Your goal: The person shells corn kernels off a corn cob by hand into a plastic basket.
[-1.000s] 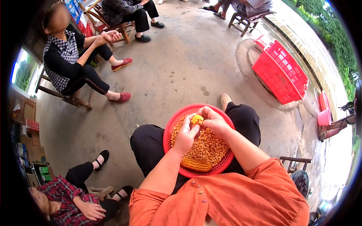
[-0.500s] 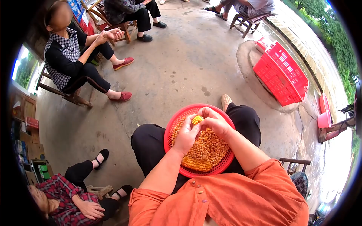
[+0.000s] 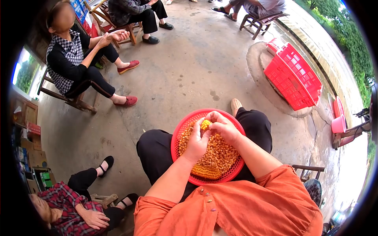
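Note:
A yellow corn cob (image 3: 205,124) is held between both hands above a round red perforated basket (image 3: 176,135) on my lap. My left hand (image 3: 197,142) is closed around the cob's left side, thumb toward me. From the right, my right hand (image 3: 223,128) grips the same cob with its fingers bent over it. The palms and fingers hide most of the cob. Loose corn kernels (image 3: 222,151) fill much of the basket. A whole corn cob (image 3: 205,172) lies among them at the near rim.
A red plastic crate (image 3: 293,74) stands at the right on the concrete floor (image 3: 169,78), with a pink basin (image 3: 338,125) farther right. Seated people are at the left: one in a checkered top (image 3: 67,55), another in a plaid shirt (image 3: 76,210). A wooden stool (image 3: 311,168) is near my right.
Both hands keep hold of the cob over the basket. The left hand has shifted slightly, and the fingers have moved a little on the cob.

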Demonstrator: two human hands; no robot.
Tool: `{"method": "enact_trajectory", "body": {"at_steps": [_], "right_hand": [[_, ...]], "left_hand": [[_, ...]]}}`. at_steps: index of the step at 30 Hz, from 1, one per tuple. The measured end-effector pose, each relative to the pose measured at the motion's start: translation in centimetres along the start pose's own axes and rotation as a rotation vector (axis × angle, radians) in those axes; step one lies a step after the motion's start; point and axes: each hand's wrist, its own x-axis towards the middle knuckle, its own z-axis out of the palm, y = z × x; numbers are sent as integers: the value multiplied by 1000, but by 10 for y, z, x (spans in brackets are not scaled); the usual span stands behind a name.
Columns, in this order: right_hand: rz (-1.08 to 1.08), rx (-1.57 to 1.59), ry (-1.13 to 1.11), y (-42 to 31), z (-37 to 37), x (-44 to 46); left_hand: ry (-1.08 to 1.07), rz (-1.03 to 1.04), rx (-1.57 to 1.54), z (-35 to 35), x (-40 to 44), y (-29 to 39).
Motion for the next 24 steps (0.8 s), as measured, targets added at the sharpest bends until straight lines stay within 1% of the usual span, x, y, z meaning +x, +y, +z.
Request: {"method": "enact_trajectory", "body": {"at_steps": [4, 6, 7, 9, 10, 12, 13, 14, 15, 16, 20, 24], "right_hand": [[-5, -14, -5, 1, -1, 0], [-20, -14, -10, 3, -2, 2], [-35, -13, -14, 5, -2, 2], [-57, -16, -28, 10, -5, 4], [-78, -18, -41, 11, -6, 5], [-74, -20, -31, 10, -5, 3], [-69, -22, -21, 8, -4, 3], [-70, -21, -21, 4, -4, 2], [-26, 9, -28, 0, -5, 1], [18, 40, -34, -2, -5, 0], [10, 20, -23, -1, -2, 0], [-67, -43, -61, -1, 1, 0]], "left_hand": [[3, 23, 24, 0, -1, 4], [-5, 41, 125, -1, -1, 6], [-5, 41, 125, -2, -1, 2], [-6, 158, 274, -3, 1, -4], [-7, 158, 275, -3, 1, -4], [-25, 39, 30, 1, 1, 2], [-26, 40, 31, 2, 0, 10], [-25, -52, -70, 2, -2, 18], [-24, -143, -170, 2, -2, 24], [-24, -143, -170, 1, -2, 25], [-50, -144, -170, 0, -2, 26], [-15, -188, -252, -2, -2, 23]]}}
